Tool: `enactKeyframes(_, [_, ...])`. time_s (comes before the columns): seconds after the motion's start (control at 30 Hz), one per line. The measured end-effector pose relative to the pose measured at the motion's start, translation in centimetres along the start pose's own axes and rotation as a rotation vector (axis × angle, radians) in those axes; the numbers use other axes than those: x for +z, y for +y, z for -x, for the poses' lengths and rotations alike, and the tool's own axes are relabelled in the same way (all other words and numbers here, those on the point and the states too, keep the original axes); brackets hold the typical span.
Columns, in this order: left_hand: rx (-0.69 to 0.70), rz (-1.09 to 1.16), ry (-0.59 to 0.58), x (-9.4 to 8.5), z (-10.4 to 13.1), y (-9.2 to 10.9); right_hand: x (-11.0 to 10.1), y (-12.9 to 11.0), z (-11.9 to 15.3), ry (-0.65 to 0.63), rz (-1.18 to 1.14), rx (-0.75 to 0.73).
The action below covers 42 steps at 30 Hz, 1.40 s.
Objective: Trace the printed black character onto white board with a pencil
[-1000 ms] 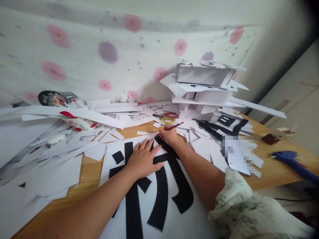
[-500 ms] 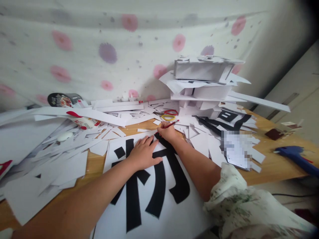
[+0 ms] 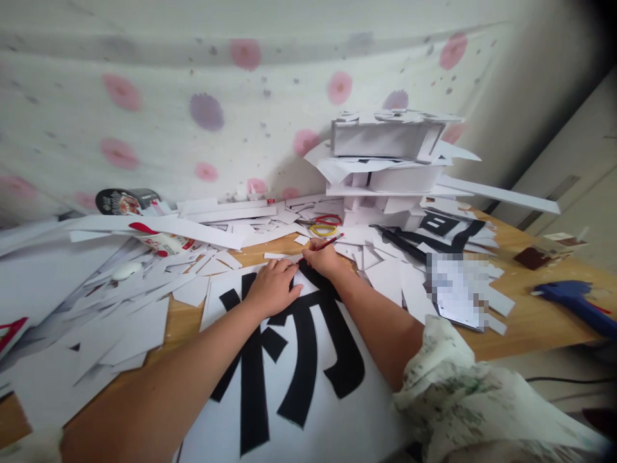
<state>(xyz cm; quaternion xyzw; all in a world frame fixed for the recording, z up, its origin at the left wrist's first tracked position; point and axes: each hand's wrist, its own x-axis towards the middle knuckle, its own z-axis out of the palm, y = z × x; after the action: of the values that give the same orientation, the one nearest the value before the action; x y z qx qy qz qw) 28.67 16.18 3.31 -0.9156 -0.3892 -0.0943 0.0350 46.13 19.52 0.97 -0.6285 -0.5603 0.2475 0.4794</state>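
Note:
My right hand (image 3: pixel 321 258) grips a dark red pencil (image 3: pixel 330 242), its tip down at the top edge of a black character cutout (image 3: pixel 306 360). The black shape lies on a large white sheet (image 3: pixel 216 427). My left hand (image 3: pixel 274 286) rests on the upper part of the character, palm down, thumb pointing right and fingers stretched toward the pencil tip. Both hands touch the black shape close together. The pencil's point is hidden behind my fingers.
White paper scraps (image 3: pixel 130 321) cover the left of the wooden table (image 3: pixel 525 328). Red-and-yellow-handled scissors (image 3: pixel 325 225) lie behind my hands. White box-like letters (image 3: pixel 385 141) are stacked at the back right. A phone (image 3: pixel 456 292) and a blue glue gun (image 3: pixel 573 302) lie on the right.
My left hand has shifted slightly up and left, drawing its fingers closer together, and more of the black strokes shows. My right hand stays nearly in place with the pencil.

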Motion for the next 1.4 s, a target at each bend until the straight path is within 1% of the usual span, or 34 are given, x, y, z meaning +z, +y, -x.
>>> enactKeyframes(0.33, [-0.046,0.020,-0.028,0.4,-0.2,-0.2,0.2,0.6,-0.4,0.050,-0.038,-0.006])
enactKeyframes(0.47, [-0.051,0.024,-0.037,0.4,-0.2,-0.2,-0.1,0.3,-0.3,0.091,-0.033,-0.013])
enactKeyframes(0.63, [-0.059,0.028,-0.035,0.3,-0.1,-0.1,-0.6,0.0,-0.2,0.109,-0.017,-0.014])
enactKeyframes(0.87, [-0.064,0.034,-0.028,0.3,-0.1,-0.1,-1.0,0.4,-0.3,0.148,0.009,0.016])
enactKeyframes(1.1, [-0.067,0.043,-0.025,0.4,0.0,-0.2,-0.8,0.9,-0.7,0.189,-0.005,0.048])
enactKeyframes(1.4, [-0.059,0.040,-0.030,0.1,0.1,-0.1,-0.8,0.8,-0.6,0.208,-0.039,0.054])
